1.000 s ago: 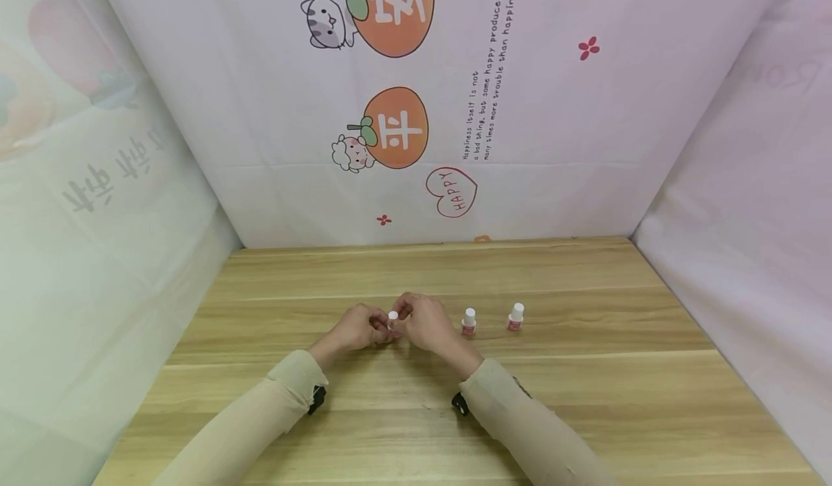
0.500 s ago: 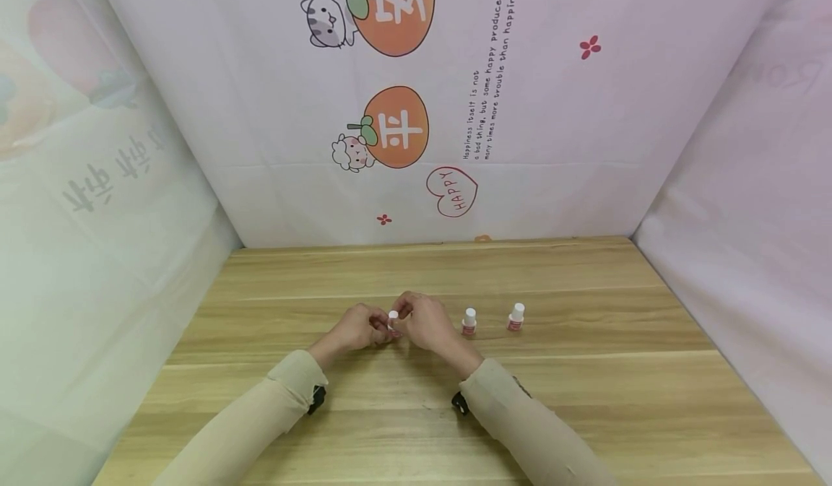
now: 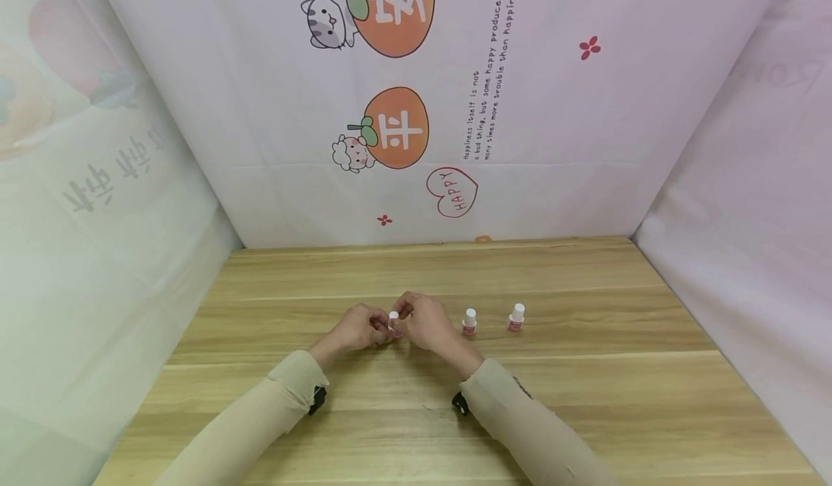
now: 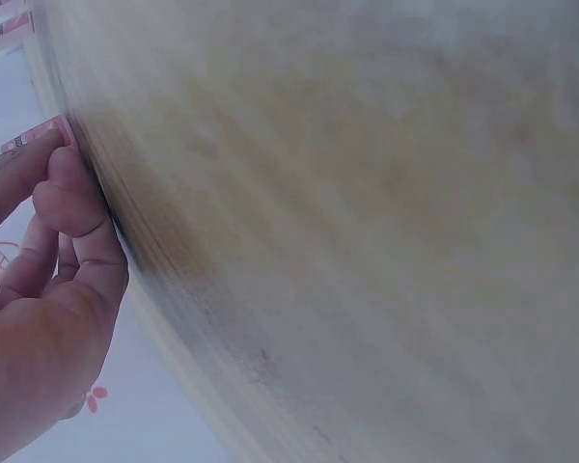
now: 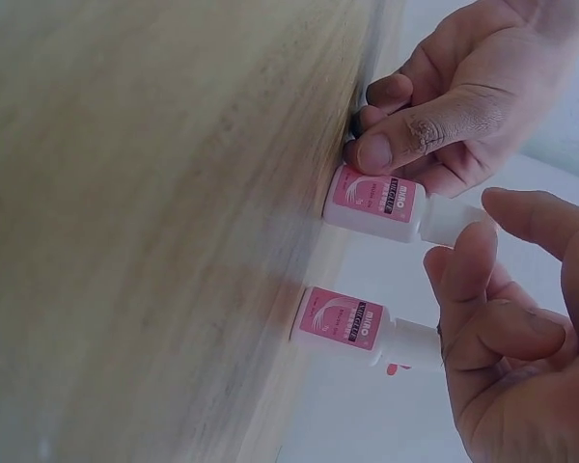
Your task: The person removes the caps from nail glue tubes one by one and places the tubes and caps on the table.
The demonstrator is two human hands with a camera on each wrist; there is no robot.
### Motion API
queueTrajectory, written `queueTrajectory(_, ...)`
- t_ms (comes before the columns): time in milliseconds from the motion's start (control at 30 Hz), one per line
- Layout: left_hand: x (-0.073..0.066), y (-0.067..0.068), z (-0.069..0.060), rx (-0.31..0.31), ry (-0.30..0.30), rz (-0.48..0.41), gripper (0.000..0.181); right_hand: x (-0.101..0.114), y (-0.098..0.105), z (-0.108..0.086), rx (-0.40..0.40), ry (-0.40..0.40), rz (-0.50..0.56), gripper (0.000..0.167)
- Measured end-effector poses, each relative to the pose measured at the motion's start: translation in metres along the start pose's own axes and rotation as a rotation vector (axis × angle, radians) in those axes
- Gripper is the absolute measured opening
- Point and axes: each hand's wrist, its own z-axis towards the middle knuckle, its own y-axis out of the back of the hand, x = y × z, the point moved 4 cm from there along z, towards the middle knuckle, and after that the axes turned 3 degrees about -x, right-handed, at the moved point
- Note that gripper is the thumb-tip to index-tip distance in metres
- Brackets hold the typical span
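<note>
A small white bottle with a pink label (image 3: pixel 393 324) stands upright on the table between both hands in the head view. My left hand (image 3: pixel 360 327) grips its lower part from the left, and my right hand (image 3: pixel 425 322) pinches the white cap. In the right wrist view, the left hand (image 5: pixel 454 106) holds the label end of the bottle (image 5: pixel 376 204), while the right thumb and a finger lie at its cap (image 5: pixel 451 220). The left wrist view shows the left hand (image 4: pixel 63 260) with curled fingers at the bottle's pink label (image 4: pixel 39 135).
Two similar bottles stand upright to the right, one nearer (image 3: pixel 469 323) and one farther (image 3: pixel 516 318). The wood-grain table (image 3: pixel 390 428) is bordered by printed white cloth at the back (image 3: pixel 292 204) and both sides.
</note>
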Motion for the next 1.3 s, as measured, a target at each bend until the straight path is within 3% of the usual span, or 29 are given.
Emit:
queueTrajectory(300,0.0007,-0.0021,-0.0011,-0.003,0.033,-0.03,0.016,-0.0013,-0.001,-0.0002,-0.007,0.002,-0.007,0.01)
queueTrajectory(833,-0.0009,-0.0003,-0.0012,0.003,-0.008,-0.009,0.017,0.0006,0.001,0.0001,0.001,0.01,-0.006,0.011)
queueTrajectory(1300,0.0001,-0.0034,-0.0016,-0.013,0.013,-0.003,0.013,0.0007,0.0009,-0.0007,0.006,0.011,-0.001,0.008)
